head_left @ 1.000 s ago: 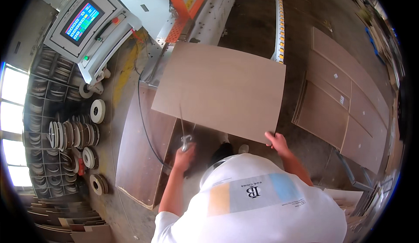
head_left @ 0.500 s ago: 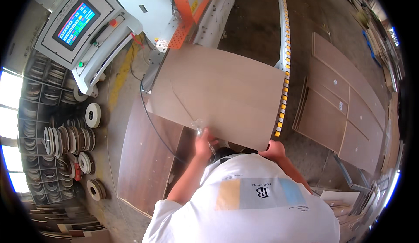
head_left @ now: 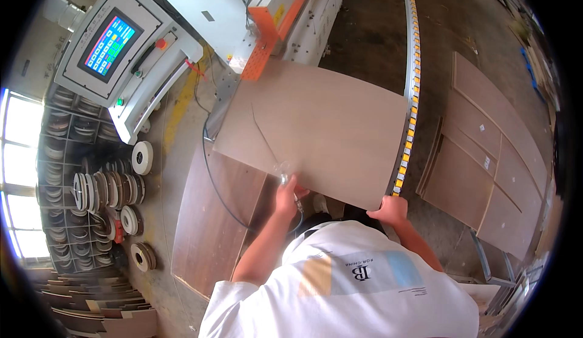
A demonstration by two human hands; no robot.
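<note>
A flat brown panel [head_left: 328, 128] lies before me, its far left corner beside the machine's orange guard [head_left: 262, 47] and its right edge along a roller track [head_left: 410, 101]. At its near edge my left hand [head_left: 288, 197] is closed around an air blow gun [head_left: 283, 179]. The gun's long thin nozzle slants forward over the panel's face, and a hose hangs below the grip. My right hand [head_left: 392, 209] grips the panel's near right corner, with its fingers partly hidden at the edge.
A control console [head_left: 109, 53] with a lit screen stands at the far left. Below it are reels of edging [head_left: 109, 191] on a rack. A dark wood-grain panel stack [head_left: 215, 216] sits at near left, and more brown panels [head_left: 486, 162] lie at right. A dark cable [head_left: 208, 165] loops beside the panel.
The whole scene has shifted slightly rightward in view. Both hands stay at the panel's near edge, the left still holding the air blow gun and the right at the corner.
</note>
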